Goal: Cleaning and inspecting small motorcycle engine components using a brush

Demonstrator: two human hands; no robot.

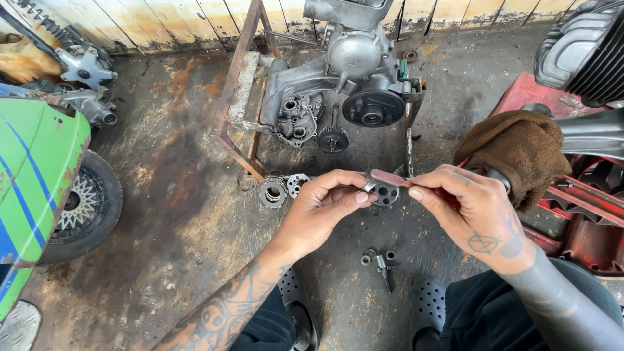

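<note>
My left hand (322, 207) pinches a small round metal disc with several holes (386, 194) at chest height over the floor. My right hand (472, 211) grips a red-handled brush (389, 178), whose bristle head rests on the disc's upper edge. Both hands meet in the middle of the view. Straight below them, a few small metal parts and a short shaft (380, 262) lie on the stained concrete floor. Behind the hands an engine case (338, 91) sits in a rusty metal stand (235, 107).
A round bearing-like ring (272, 194) and a perforated disc (297, 183) lie by the stand's foot. A green scooter body and wheel (81, 205) stand at left. A brown rag (520, 149) drapes over a pipe at right, above a red frame (585, 208). My feet in black clogs (429, 309) are at the bottom.
</note>
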